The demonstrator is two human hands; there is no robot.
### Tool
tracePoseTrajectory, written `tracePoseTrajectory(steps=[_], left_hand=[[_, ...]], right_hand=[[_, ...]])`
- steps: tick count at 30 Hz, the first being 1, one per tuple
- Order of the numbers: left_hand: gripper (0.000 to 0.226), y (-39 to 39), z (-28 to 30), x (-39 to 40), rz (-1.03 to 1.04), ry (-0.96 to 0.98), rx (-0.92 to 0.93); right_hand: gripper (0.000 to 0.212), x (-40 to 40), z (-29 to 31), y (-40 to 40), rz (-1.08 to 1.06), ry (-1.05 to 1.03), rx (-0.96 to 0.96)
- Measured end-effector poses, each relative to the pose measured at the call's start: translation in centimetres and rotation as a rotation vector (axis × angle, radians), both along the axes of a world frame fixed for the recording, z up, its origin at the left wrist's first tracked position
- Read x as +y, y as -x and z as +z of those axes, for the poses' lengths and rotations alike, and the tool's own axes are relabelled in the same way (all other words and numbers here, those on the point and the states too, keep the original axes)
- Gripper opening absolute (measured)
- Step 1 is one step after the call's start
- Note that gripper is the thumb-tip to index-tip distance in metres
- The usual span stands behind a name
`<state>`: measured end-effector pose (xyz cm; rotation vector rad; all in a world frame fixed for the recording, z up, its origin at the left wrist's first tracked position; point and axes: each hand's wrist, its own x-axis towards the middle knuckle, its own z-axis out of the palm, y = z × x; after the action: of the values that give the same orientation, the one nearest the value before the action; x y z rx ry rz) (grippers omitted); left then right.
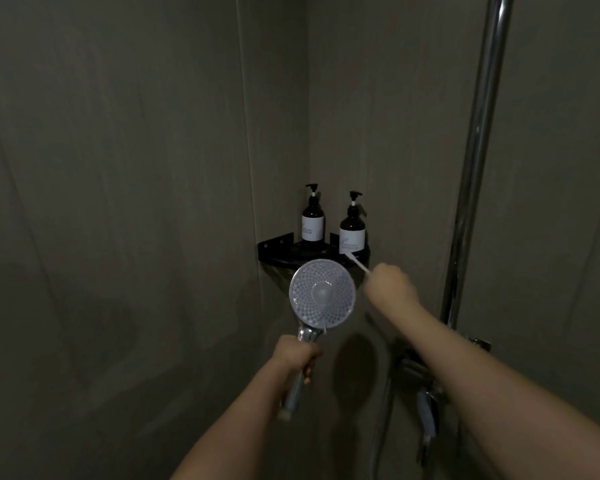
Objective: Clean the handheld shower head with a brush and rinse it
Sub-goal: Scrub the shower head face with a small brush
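The handheld shower head (322, 293) is round and chrome, and its dotted spray face is turned toward me. My left hand (296, 356) grips its handle from below and holds it upright in front of the corner. To the right of the head, my right hand (390, 285) holds a thin white brush (358, 263). The brush's far end points up and left, toward the corner shelf, and does not touch the spray face.
A black corner shelf (277, 247) carries two dark pump bottles (313, 216) just behind the shower head. A chrome riser pipe (478, 140) runs up the right wall above the mixer valve (416, 370). The hose (381, 420) hangs below.
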<state>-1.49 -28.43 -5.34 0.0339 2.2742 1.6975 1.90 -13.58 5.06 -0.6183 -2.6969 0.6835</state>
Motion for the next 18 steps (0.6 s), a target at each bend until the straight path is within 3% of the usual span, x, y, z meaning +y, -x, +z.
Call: tracePoseTrajectory(steps=[4,9,13,15,18], left_hand=[[0.033,0.4,0.2,0.1,0.003,-0.010,0.009],[0.034,0.4,0.1,-0.1,0.005,-0.053,0.005],[0.036,0.8,0.2,-0.1,-0.003,-0.072,0.002],[0.037,0.8,0.3,-0.2,-0.014,-0.061,0.015],[0.038,0.9,0.1,-0.4,-0.006,-0.047,0.023]], right_hand=[[0.025,-3.3,-0.5,0.8,0.194,-0.097,0.005],[0.025,0.0,-0.5,0.2,0.002,0.010,0.019],[0.026,-2.2,-1.9,0.1,0.146,-0.002,0.092],[0.028,-1.2,-1.7,0.4,0.085,0.040,0.025],[0.029,0.0,-1.1,0.4,0.046,0.031,0.072]])
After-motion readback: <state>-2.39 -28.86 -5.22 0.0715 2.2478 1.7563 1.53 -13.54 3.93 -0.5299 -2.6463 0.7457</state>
